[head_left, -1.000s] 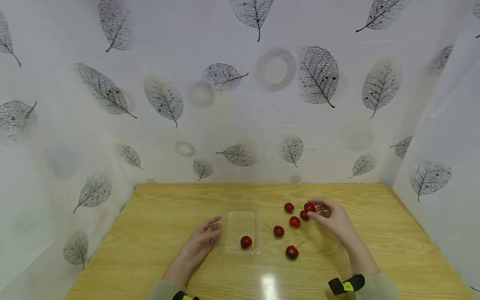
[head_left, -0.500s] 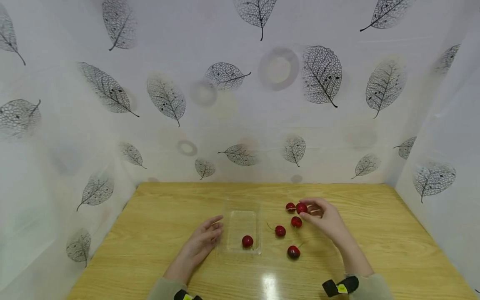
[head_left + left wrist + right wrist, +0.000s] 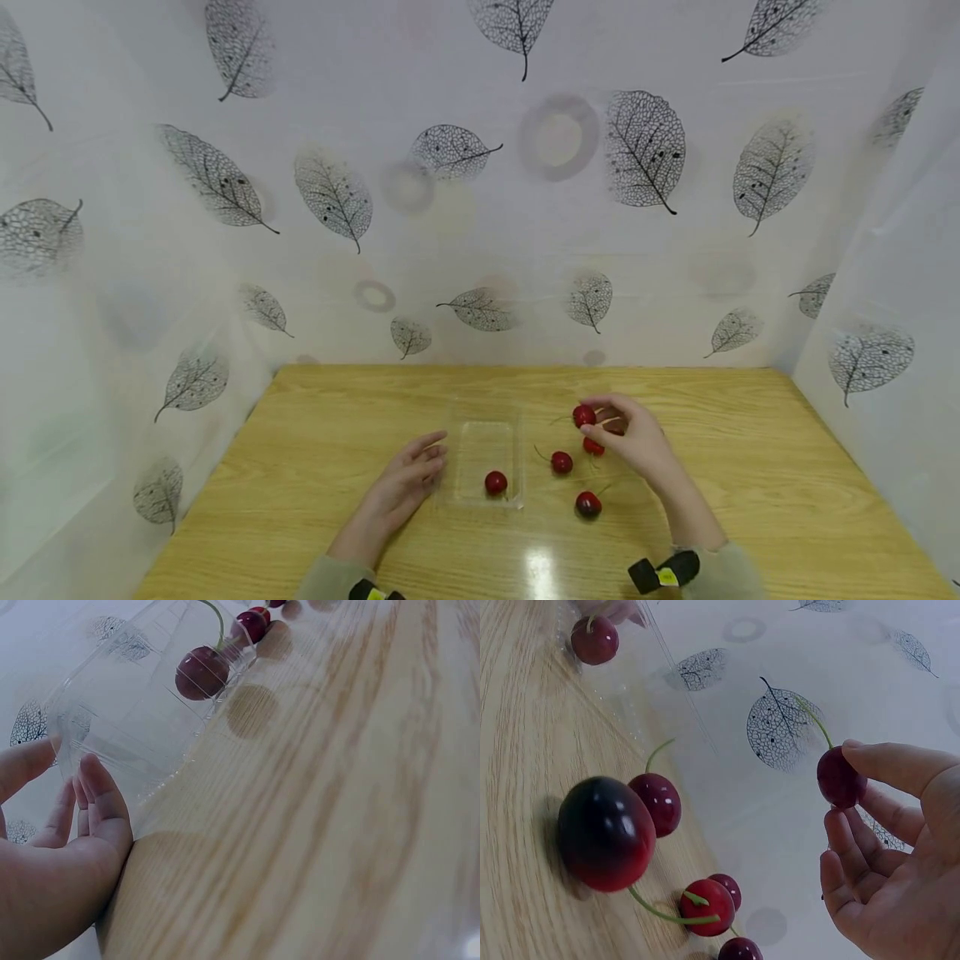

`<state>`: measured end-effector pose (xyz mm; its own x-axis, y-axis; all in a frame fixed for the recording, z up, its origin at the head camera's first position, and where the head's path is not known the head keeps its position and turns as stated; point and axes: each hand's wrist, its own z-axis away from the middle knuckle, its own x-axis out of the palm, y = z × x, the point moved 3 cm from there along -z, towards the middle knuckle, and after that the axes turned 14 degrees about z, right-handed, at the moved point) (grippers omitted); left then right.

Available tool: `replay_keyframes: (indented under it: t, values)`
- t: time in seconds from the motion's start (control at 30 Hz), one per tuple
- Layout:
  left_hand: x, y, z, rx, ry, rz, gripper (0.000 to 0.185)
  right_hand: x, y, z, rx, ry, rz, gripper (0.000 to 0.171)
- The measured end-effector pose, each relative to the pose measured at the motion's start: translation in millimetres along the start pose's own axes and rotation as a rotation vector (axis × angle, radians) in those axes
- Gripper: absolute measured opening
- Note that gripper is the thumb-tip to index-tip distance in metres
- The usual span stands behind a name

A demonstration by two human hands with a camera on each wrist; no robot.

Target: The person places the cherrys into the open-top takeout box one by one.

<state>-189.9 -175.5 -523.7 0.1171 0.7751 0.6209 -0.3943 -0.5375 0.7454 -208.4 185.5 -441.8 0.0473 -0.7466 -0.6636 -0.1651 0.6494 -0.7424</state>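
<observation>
Seeing a strap (image 3: 375, 592) cut off at lower left, then the left hand (image 3: 405, 482), fingers loosely extended and holding nothing, beside a clear box (image 3: 483, 446) too transparent to trace fully, contact uncertain. Counting one cherry (image 3: 496, 482) inside, on the near side, then five loose cherries (image 3: 561, 462) on the table (image 3: 330, 417) to the right, two largely masked in the head view. Finding the right hand (image 3: 636, 437) in the way, pinching a seventh cherry (image 3: 583, 416) between thumb and fingers.

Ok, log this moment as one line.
Right hand: pinching stemmed cherry | Left hand: beside clear tray | Inside tray: single cherry | Table: loose cherries
</observation>
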Motion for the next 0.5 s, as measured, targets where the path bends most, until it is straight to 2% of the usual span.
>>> replay_keyframes:
  t: [0.5]
  values:
    - [1.6,0.0,-0.6,-0.004,0.015,0.012,0.054,17.5,-12.3,-4.9,-0.093,-0.003,-0.041,0.037]
